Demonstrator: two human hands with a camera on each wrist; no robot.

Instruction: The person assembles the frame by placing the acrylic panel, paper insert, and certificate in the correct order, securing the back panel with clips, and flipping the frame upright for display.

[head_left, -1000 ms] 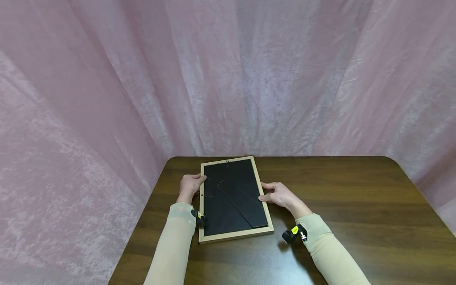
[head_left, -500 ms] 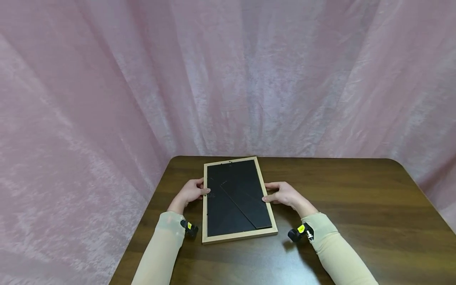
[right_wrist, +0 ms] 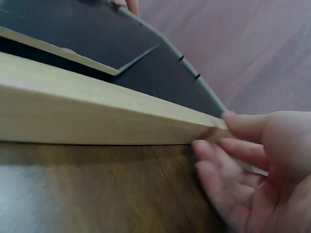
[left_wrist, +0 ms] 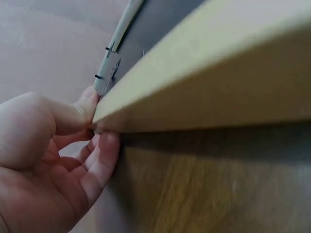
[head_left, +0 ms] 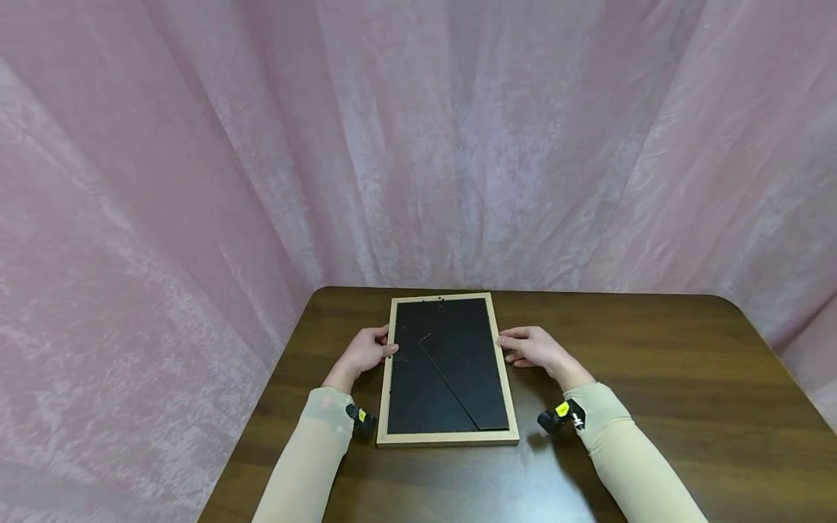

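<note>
Two cream sleeves (head_left: 307, 457) enter from the near edge of the dark wooden table (head_left: 654, 407), each bearing a small wrist camera. Between them a picture frame (head_left: 448, 369) lies face down near the table's left edge, reaching toward the far edge, black backing and folded easel stand upward. The left hand (head_left: 366, 351) pinches the frame's left rail, thumb on top and fingers curled beneath; the right hand (head_left: 532, 346) grips the right rail likewise. Judged from these views, the step in hand is squaring or steadying the frame; the next move calls for an even two-sided hold. Pink curtain (head_left: 418, 145) hangs behind the far edge.
</note>
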